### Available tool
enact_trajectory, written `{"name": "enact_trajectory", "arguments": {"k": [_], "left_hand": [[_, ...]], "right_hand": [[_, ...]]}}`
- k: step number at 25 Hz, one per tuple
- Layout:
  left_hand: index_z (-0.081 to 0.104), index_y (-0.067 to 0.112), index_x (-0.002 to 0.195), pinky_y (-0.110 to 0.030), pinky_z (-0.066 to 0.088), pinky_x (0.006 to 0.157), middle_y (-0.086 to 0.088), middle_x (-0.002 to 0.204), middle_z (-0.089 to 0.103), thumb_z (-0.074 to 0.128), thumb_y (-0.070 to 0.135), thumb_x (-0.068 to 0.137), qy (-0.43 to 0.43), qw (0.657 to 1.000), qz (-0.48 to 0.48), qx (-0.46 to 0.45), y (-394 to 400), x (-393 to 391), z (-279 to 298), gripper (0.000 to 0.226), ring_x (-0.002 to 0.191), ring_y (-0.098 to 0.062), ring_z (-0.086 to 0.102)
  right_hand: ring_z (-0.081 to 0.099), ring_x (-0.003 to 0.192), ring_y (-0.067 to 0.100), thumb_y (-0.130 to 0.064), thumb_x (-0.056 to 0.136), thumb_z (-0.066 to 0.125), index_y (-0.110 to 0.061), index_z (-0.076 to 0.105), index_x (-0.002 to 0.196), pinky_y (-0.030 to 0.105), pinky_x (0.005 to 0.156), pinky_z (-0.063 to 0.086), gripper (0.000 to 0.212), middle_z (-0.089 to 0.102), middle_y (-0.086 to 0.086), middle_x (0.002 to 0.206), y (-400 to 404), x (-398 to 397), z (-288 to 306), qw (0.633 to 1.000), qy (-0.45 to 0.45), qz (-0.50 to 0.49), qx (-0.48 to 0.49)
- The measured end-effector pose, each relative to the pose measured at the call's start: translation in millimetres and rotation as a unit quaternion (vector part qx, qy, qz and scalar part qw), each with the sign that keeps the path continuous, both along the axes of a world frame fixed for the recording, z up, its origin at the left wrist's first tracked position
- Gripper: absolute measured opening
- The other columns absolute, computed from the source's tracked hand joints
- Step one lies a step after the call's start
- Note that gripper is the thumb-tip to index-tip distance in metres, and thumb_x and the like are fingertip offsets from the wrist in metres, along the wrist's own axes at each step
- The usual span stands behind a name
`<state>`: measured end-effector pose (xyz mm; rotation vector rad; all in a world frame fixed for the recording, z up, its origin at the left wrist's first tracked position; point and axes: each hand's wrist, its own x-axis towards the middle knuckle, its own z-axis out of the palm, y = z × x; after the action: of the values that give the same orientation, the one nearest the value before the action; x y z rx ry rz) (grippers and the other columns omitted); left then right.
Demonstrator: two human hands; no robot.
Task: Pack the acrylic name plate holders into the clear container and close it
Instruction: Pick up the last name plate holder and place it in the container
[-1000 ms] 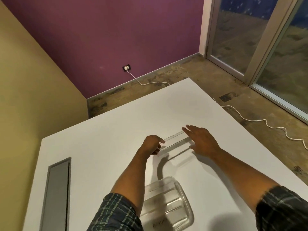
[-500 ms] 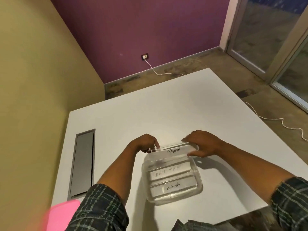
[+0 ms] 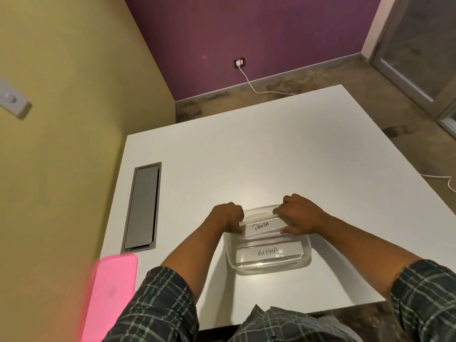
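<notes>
**Both hands set the PANDA plate holder into the clear container**

A white bench carries a clear container, which sits near the bench's near edge, a little right of its middle. The container is open on top, with no lid on it.

Two acrylic name plate holders show inside. The one marked ALPHA lies flat along the container's near side. The one marked PANDA lies parallel to it at the far side, held at both ends and standing slightly above the ALPHA holder in the head view; whether it already rests on the container's floor cannot be told.

The left hand has its grip closed on the left end of the PANDA holder, fingers curled down over the end with the thumb side toward the label. The right hand has its grip closed on the right end, fingers wrapped over the top edge and the thumb under the near edge. Both forearms reach in from the near edge, with plaid sleeves rolled up to the elbows.

A pink lid lies at the near left corner of the bench, partly blurred. A grey recessed panel runs along the left edge, well apart from the container.
</notes>
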<state>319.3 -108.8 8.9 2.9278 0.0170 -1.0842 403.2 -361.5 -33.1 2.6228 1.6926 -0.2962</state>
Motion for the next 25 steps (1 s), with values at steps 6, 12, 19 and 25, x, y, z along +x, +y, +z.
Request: {"name": "enact_trajectory", "arguments": {"k": [6,12,19,25], "left_hand": [[0.070,0.016,0.118,-0.036,0.055,0.087,-0.011,0.118,0.068,0.061,0.016,0.087,-0.067,0.996,-0.033,0.040,-8,-16,-25,0.032,0.106,-0.032,0.068],[0.071,0.016,0.116,-0.035,0.053,0.086,-0.010,0.116,0.070,0.061,0.015,0.086,-0.080,0.995,-0.048,0.043,-9,-19,-31,0.032,0.106,-0.032,0.067],[0.070,0.018,0.117,-0.033,0.049,0.081,-0.005,0.114,0.071,0.061,0.030,0.088,-0.132,0.991,-0.014,-0.024,-1,-26,-16,0.033,0.106,-0.029,0.066],[0.071,0.016,0.087,-0.032,0.049,0.067,-0.002,0.086,0.073,0.054,0.033,0.095,-0.233,0.968,0.077,-0.049,37,-57,6,0.026,0.083,-0.028,0.066]], "right_hand": [[0.063,0.099,0.028,-0.036,0.086,0.066,-0.016,0.063,0.106,0.036,0.086,0.040,0.029,0.068,0.003,0.104,10,-9,-10,0.995,-0.051,0.019,-0.085],[0.064,0.096,0.028,-0.028,0.086,0.064,-0.015,0.064,0.104,0.036,0.084,0.041,0.022,0.069,0.003,0.101,13,-9,-9,0.994,-0.062,0.027,-0.091],[0.065,0.077,0.022,-0.053,0.094,0.051,-0.022,0.070,0.101,0.032,0.063,0.047,0.038,0.068,-0.003,0.087,23,-14,-1,0.993,-0.078,0.055,0.066],[0.062,0.055,0.023,-0.033,0.095,0.057,-0.025,0.072,0.086,0.026,0.042,0.042,0.019,0.064,-0.007,0.071,91,-29,17,0.980,-0.043,0.034,0.194]]}}
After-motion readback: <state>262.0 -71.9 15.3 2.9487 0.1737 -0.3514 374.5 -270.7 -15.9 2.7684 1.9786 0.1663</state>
